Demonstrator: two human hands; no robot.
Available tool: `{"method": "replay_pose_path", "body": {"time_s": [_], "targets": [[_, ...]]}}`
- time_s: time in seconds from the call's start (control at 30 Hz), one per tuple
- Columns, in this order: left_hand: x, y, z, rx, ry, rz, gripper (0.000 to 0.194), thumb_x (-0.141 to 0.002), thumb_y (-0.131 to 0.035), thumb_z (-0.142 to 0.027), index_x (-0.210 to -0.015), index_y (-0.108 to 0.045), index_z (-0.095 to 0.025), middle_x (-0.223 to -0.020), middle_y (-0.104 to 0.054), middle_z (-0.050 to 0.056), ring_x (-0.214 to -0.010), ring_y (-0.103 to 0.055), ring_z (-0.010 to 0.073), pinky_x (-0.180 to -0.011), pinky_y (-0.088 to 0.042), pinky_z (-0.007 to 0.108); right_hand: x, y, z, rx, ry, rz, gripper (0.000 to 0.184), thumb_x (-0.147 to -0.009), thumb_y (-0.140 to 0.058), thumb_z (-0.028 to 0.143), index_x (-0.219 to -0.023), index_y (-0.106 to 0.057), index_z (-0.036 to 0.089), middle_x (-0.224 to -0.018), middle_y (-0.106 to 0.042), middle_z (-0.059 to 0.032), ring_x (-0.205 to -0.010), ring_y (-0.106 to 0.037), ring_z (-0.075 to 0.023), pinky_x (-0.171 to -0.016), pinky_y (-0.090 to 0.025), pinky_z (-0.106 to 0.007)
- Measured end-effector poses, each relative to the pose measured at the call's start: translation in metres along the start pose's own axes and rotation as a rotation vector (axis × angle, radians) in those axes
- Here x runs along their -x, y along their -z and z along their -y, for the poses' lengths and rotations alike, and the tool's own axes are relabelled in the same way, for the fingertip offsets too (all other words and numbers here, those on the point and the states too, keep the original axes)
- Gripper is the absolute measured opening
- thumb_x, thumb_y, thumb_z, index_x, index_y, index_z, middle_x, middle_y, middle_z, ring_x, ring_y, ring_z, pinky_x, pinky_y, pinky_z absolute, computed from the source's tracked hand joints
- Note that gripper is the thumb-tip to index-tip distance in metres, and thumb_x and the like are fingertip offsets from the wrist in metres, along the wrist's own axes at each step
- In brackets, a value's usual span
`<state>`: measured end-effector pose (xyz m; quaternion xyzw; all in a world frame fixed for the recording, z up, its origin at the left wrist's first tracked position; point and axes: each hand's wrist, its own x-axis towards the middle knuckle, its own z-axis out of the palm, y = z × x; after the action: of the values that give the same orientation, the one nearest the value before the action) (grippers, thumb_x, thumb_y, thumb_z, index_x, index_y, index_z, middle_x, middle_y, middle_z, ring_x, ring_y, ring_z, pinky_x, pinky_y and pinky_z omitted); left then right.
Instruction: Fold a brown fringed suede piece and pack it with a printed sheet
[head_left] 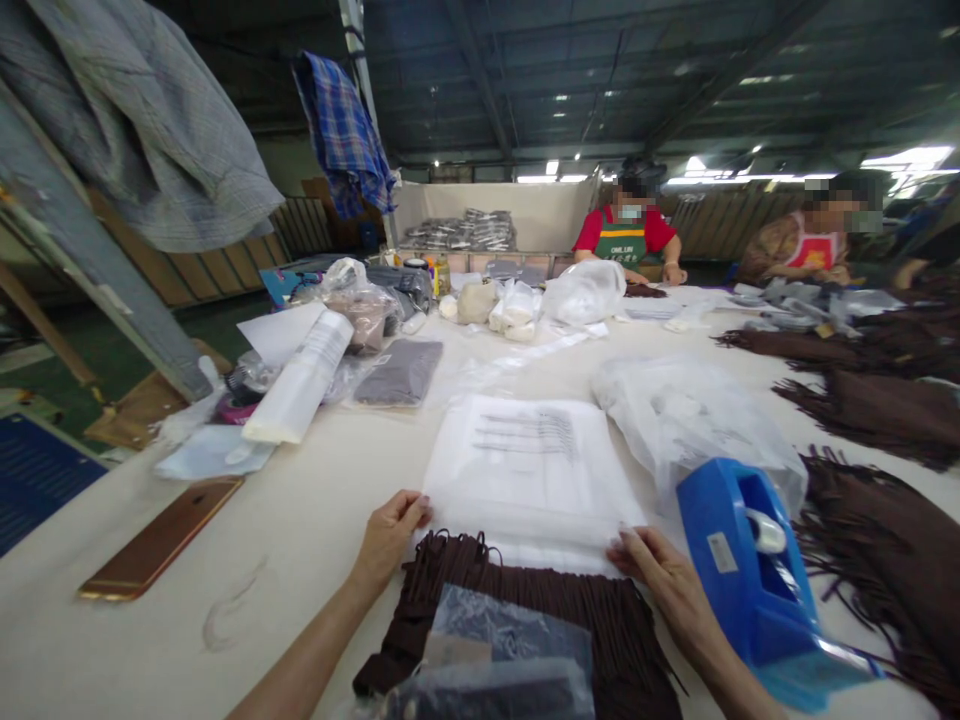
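A stack of clear-white plastic bags (525, 480) with dark printed lines lies flat in front of me. My left hand (394, 525) pinches its near left corner between thumb and fingers. At the near right corner, my right hand (652, 560) pinches the same plastic. Just below, a dark brown fringed scarf (615, 625) lies folded, its fringe pointing away from me and touching the plastic's near edge. On the scarf rests a small clear plastic packet (517, 620) with a brown card inside. Close by my right hand stands a blue tape dispenser (720, 530).
A phone (161, 540) lies at left, near a roll of plastic (300, 380) and a bagged grey folded fabric (399, 372). Crumpled plastic (697, 410) sits behind the dispenser. More brown scarves (885, 540) line the right side. Two people (630, 235) work across the table.
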<state>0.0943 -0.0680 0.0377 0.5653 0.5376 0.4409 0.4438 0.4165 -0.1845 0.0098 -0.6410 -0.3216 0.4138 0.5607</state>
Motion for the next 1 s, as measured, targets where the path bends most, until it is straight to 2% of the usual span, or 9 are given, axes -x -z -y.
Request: {"method": "replay_pose_path", "body": {"time_s": [0.17, 0.37, 0.53, 0.73, 0.87, 1.0], "targets": [[0.026, 0.005, 0.000, -0.229, -0.058, -0.047, 0.028, -0.064, -0.055, -0.049, -0.070, -0.066, -0.024, -0.066, -0.065, -0.003, -0.068, -0.059, 0.0175, -0.070, -0.046, 0.026, 0.019, 0.006, -0.002, 0.437, 0.078, -0.061, 0.048, -0.074, -0.038, 0.068, -0.079, -0.054, 0.024, -0.072, -0.064, -0.0011, -0.073, -0.059, -0.0212, -0.070, -0.043, -0.031], [0.047, 0.004, 0.004, -0.362, -0.041, -0.119, 0.032, -0.069, -0.048, -0.051, -0.077, -0.065, -0.025, -0.077, -0.069, -0.002, -0.076, -0.063, 0.0209, -0.073, -0.048, 0.028, 0.036, 0.007, 0.002, 0.536, 0.026, -0.110, 0.048, -0.074, -0.030, 0.068, -0.078, -0.051, 0.024, -0.068, -0.060, -0.0011, -0.072, -0.056, -0.0225, -0.068, -0.040, -0.032], [0.052, 0.005, 0.004, -0.413, 0.014, -0.109, 0.038, -0.069, -0.046, -0.056, -0.076, -0.065, -0.024, -0.075, -0.069, -0.002, -0.076, -0.063, 0.0207, -0.072, -0.048, 0.027, 0.041, 0.011, -0.008, 0.347, -0.043, -0.101, 0.049, -0.072, -0.039, 0.069, -0.074, -0.052, 0.022, -0.064, -0.056, 0.0007, -0.066, -0.051, -0.0188, -0.063, -0.038, -0.030], [0.065, 0.006, -0.003, -0.405, 0.168, -0.137, 0.045, -0.060, -0.049, -0.062, -0.076, -0.067, -0.023, -0.079, -0.070, -0.002, -0.080, -0.064, 0.0209, -0.072, -0.049, 0.024, 0.049, 0.013, -0.017, -0.020, -0.237, -0.104, 0.050, -0.062, -0.060, 0.068, -0.071, -0.055, 0.019, -0.061, -0.057, 0.0028, -0.060, -0.049, -0.0136, -0.055, -0.038, -0.023], [0.073, 0.007, -0.005, -0.421, 0.261, -0.157, 0.045, -0.057, -0.050, -0.062, -0.074, -0.067, -0.024, -0.076, -0.070, -0.002, -0.079, -0.065, 0.0202, -0.072, -0.051, 0.021, 0.057, 0.015, -0.012, -0.108, -0.340, -0.089, 0.047, -0.060, -0.066, 0.063, -0.073, -0.058, 0.019, -0.063, -0.062, 0.0019, -0.063, -0.054, -0.0134, -0.057, -0.040, -0.021], [0.081, 0.015, -0.001, -0.450, 0.278, -0.076, 0.039, -0.065, -0.052, -0.057, -0.078, -0.068, -0.025, -0.073, -0.070, -0.005, -0.072, -0.067, 0.0171, -0.066, -0.052, 0.018, 0.063, 0.019, -0.008, -0.104, -0.407, -0.130, 0.046, -0.059, -0.066, 0.063, -0.072, -0.059, 0.019, -0.064, -0.064, 0.0014, -0.068, -0.058, -0.0156, -0.062, -0.044, -0.021]]}}
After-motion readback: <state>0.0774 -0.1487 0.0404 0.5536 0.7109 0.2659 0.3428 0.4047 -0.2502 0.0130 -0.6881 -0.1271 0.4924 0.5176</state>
